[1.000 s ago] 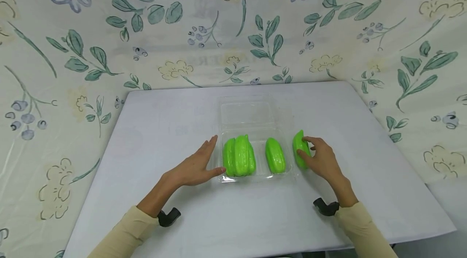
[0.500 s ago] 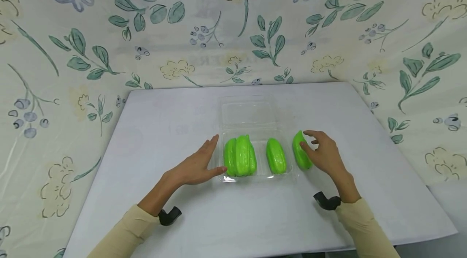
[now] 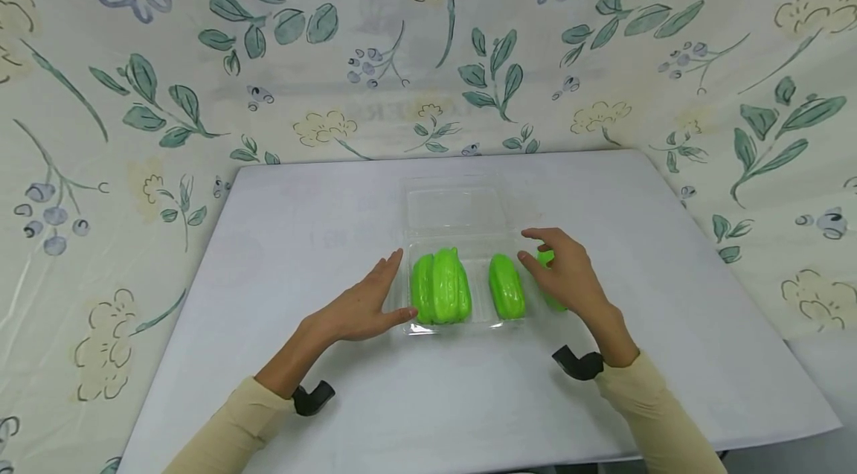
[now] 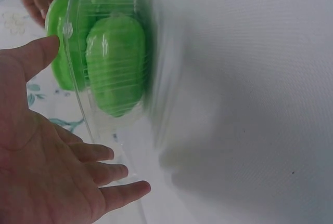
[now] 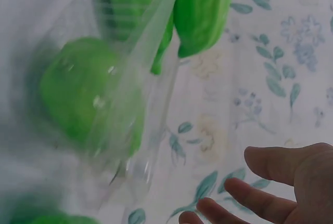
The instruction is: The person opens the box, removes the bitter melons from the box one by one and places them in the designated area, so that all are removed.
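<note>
**Right hand obscures one green vegetable outside the clear container**

Right hand [image 3: 565, 273]: above and right of the clear container [image 3: 478, 288], thumb and fingers apart with nothing between them. It covers most of the outer green vegetable [image 3: 545, 258], which lies just beyond the container's right side; only its upper portion and a sliver of its lower end show.

Left hand [image 3: 361, 306]: at the container's left side, fingers extended, thumb spread away. Contact between thumb tip and rim cannot be determined.

Inside the container, a green cluster [image 3: 442, 286] occupies the left; its pieces overlap, preventing a reliable count. A lone green vegetable [image 3: 506, 286] lies at the right. The transparent lid [image 3: 455, 206], behind the container, is faint. In the right wrist view, the container wall blurs its contents, and green at the lower edge is cut off.
</note>
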A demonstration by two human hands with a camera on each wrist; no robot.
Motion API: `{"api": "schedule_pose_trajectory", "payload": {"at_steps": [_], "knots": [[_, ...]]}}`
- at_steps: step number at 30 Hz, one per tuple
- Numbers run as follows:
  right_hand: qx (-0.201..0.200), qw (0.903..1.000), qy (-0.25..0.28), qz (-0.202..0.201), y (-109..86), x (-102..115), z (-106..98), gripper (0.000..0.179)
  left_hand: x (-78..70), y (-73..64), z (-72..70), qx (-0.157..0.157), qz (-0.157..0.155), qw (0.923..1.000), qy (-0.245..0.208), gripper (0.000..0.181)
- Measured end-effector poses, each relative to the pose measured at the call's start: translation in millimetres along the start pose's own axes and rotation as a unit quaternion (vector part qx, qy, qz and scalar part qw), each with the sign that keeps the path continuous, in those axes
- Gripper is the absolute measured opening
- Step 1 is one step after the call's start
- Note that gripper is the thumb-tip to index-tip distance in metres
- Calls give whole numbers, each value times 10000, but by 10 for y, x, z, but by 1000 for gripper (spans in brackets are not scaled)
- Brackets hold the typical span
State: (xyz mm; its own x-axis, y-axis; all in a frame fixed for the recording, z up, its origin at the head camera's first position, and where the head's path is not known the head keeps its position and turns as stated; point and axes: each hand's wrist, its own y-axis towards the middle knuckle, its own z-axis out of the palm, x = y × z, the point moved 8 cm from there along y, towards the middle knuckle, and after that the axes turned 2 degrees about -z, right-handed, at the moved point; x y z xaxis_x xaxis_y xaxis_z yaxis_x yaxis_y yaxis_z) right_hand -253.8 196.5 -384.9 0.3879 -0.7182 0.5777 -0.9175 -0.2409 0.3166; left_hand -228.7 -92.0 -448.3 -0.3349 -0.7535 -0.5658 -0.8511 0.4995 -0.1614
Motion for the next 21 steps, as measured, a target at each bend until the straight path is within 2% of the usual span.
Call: {"api": "schedule_pose_trajectory", "payload": {"at_steps": [5, 11, 18, 21], "knots": [[189, 9993, 207, -262, 80, 219, 136, 38, -2, 6, 3, 17, 27, 10000, 26, 103], [496, 9965, 495, -459, 125, 428, 406, 42, 3, 14, -18, -46, 66, 10000, 22, 102], [1126, 9915, 492, -421, 90, 627, 720, 51, 15, 4, -16, -64, 37, 10000, -29, 102], [1274, 9899, 456, -427, 58, 691, 812, 55, 20, -8, -6, -38, 11, 10000, -57, 102]]}}
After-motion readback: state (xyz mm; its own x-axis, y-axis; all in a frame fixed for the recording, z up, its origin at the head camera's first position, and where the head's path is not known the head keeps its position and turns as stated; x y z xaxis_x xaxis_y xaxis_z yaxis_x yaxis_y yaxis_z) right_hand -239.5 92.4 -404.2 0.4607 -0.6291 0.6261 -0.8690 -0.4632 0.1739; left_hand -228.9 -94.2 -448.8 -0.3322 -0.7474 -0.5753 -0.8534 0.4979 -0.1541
